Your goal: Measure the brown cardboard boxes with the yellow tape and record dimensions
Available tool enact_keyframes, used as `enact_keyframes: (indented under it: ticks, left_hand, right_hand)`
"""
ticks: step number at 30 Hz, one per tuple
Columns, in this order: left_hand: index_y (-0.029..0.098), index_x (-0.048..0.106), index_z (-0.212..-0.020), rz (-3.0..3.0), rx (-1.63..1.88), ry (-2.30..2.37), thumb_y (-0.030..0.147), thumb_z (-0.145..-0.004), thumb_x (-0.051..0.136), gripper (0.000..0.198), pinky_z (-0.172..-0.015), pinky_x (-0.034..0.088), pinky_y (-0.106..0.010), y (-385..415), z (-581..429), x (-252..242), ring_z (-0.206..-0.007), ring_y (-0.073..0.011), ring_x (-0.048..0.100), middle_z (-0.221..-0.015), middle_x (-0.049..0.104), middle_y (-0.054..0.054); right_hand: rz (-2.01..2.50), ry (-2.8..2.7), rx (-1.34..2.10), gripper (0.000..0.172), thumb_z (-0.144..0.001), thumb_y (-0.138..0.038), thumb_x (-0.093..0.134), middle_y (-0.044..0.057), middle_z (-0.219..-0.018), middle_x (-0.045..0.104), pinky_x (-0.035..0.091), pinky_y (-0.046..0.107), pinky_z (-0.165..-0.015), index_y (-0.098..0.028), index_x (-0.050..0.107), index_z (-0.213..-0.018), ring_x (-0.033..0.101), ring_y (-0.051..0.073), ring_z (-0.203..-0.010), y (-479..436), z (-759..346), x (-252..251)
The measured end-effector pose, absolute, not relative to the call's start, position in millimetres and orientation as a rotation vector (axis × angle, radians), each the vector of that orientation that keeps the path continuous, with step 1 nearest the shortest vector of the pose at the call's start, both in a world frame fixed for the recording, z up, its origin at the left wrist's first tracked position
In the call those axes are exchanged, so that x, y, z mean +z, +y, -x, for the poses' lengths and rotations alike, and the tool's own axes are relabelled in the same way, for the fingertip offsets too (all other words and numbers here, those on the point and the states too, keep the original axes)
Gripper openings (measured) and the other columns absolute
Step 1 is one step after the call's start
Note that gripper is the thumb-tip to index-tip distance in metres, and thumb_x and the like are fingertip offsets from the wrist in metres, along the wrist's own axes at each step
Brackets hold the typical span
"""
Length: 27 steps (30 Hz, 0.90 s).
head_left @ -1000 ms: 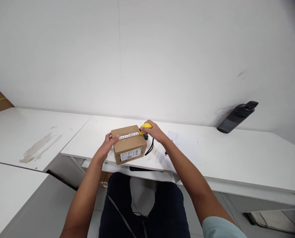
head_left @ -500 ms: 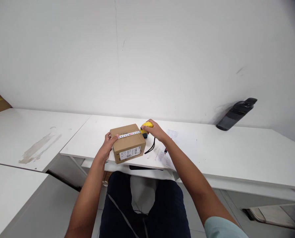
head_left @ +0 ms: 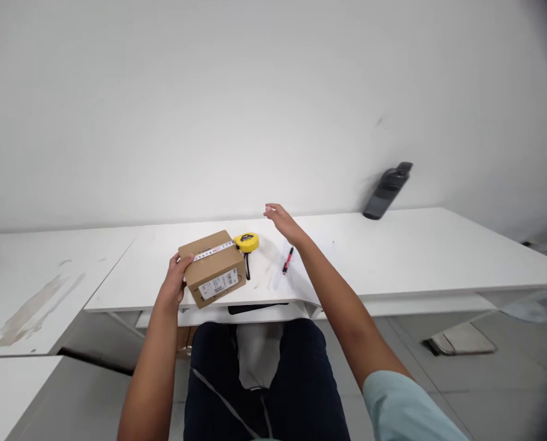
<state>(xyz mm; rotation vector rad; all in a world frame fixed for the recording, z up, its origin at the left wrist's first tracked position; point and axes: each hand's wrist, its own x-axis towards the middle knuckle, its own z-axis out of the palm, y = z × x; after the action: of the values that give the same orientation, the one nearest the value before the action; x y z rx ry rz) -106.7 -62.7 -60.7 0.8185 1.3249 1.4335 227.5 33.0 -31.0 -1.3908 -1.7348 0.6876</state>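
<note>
R short sleeve (head_left: 404,404) lt. blue-grn; trousers (head_left: 307,373) dk. navy, grey cord (head_left: 225,403) across.

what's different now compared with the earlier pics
The right grip has let go of the yellow tape measure and moved off to the right, away from the cardboard box. The red and black pen, partly hidden before, now shows clearly. The view has swung too. The left grip still holds the box, thumb on the blade, which still lies across its top.
</note>
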Motion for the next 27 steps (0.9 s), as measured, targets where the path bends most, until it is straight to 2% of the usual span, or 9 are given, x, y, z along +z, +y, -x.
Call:
enact_keyframes:
  ticks: [3, 6, 9, 12, 15, 18, 20, 24, 27]
  left_hand:
    - [0.022, 0.054, -0.121, -0.822, 1.449, 1.301, 0.034, -0.07, 0.082, 0.059, -0.075, 0.054, -0.03, -59.4, 103.8, -57.0, -0.082, -0.0166, 0.069, -0.104, 0.07, -0.004]
    - [0.02, 0.055, -0.12, -0.821, 1.445, 1.272, 0.031, -0.068, 0.082, 0.06, -0.076, 0.055, -0.032, -59.8, 101.6, -52.7, -0.078, -0.0177, 0.069, -0.097, 0.071, -0.004]
    - [0.018, 0.056, -0.119, -0.826, 1.457, 1.262, 0.029, -0.066, 0.083, 0.06, -0.074, 0.056, -0.032, -60.9, 100.4, -50.4, -0.076, -0.0181, 0.069, -0.095, 0.071, -0.005]
    - [0.017, 0.056, -0.118, -0.825, 1.463, 1.276, 0.029, -0.068, 0.081, 0.058, -0.068, 0.055, -0.029, -61.1, 99.1, -49.3, -0.074, -0.0174, 0.068, -0.096, 0.071, -0.005]
    - [0.017, 0.058, -0.116, -0.82, 1.456, 1.29, 0.027, -0.069, 0.08, 0.053, -0.065, 0.055, -0.027, -61.4, 96.5, -47.1, -0.072, -0.0164, 0.067, -0.095, 0.071, -0.005]
    - [0.017, 0.06, -0.11, -0.836, 1.457, 1.283, 0.026, -0.069, 0.078, 0.046, -0.061, 0.054, -0.026, -62.6, 93.1, -43.6, -0.069, -0.0158, 0.065, -0.09, 0.07, -0.004]
    - [0.018, 0.061, -0.107, -0.844, 1.464, 1.287, 0.026, -0.068, 0.078, 0.043, -0.058, 0.053, -0.024, -63.3, 91.1, -41.7, -0.068, -0.0156, 0.065, -0.089, 0.07, -0.003]
    - [0.018, 0.062, -0.107, -0.855, 1.465, 1.31, 0.029, -0.066, 0.079, 0.045, -0.059, 0.054, -0.024, -62.7, 89.4, -41.3, -0.071, -0.0161, 0.065, -0.093, 0.071, -0.003]
    - [0.017, 0.062, -0.107, -0.861, 1.458, 1.326, 0.031, -0.065, 0.079, 0.048, -0.061, 0.053, -0.025, -60.5, 90.0, -42.9, -0.072, -0.0164, 0.065, -0.092, 0.07, -0.003]
  right_hand:
    - [1.725, -1.862, 0.444, 0.043, -0.097, -0.038, 0.046, 0.016, -0.122, 0.067, 0.047, 0.043, -0.09, -0.024, 0.053, -0.137, 0.063, 0.029, -0.109, 33.7, -258.2, -54.6]
    - [1.856, -1.937, 0.447, 0.028, -0.083, -0.024, 0.065, 0.015, -0.095, 0.072, 0.045, 0.046, -0.085, -0.023, 0.068, -0.111, 0.067, 0.033, -0.095, 25.7, -277.6, -86.0]
    - [1.855, -2.01, 0.426, 0.014, -0.08, -0.018, 0.067, 0.015, -0.089, 0.071, 0.042, 0.043, -0.085, -0.022, 0.068, -0.093, 0.067, 0.031, -0.094, 18.3, -289.9, -108.0]
    - [1.789, -1.971, 0.44, 0.005, -0.083, -0.02, 0.065, 0.012, -0.084, 0.07, 0.042, 0.039, -0.082, -0.021, 0.062, -0.087, 0.066, 0.028, -0.09, 14.0, -302.4, -116.3]
    - [1.72, -1.782, 0.482, 0.01, -0.091, -0.031, 0.055, 0.007, -0.079, 0.068, 0.043, 0.036, -0.073, -0.022, 0.057, -0.096, 0.064, 0.024, -0.076, 7.9, -314.3, -120.4]
    - [1.608, -1.578, 0.555, 0.019, -0.094, -0.04, 0.045, 0.003, -0.088, 0.067, 0.046, 0.032, -0.068, -0.024, 0.052, -0.102, 0.062, 0.018, -0.068, -2.7, -320.2, -129.2]
    - [1.542, -1.476, 0.609, 0.025, -0.093, -0.047, 0.043, 0.0, -0.088, 0.065, 0.046, 0.029, -0.064, -0.025, 0.052, -0.098, 0.059, 0.015, -0.064, -10.3, -319.7, -137.7]
    - [1.502, -1.326, 0.667, 0.043, -0.094, -0.06, 0.035, -0.001, -0.071, 0.061, 0.043, 0.03, -0.063, -0.024, 0.056, -0.084, 0.054, 0.016, -0.062, -18.7, -314.6, -152.5]
    - [1.51, -1.266, 0.686, 0.045, -0.091, -0.061, 0.042, 0.0, -0.066, 0.058, 0.041, 0.031, -0.066, -0.023, 0.057, -0.073, 0.053, 0.017, -0.067, -18.3, -313.5, -157.5]
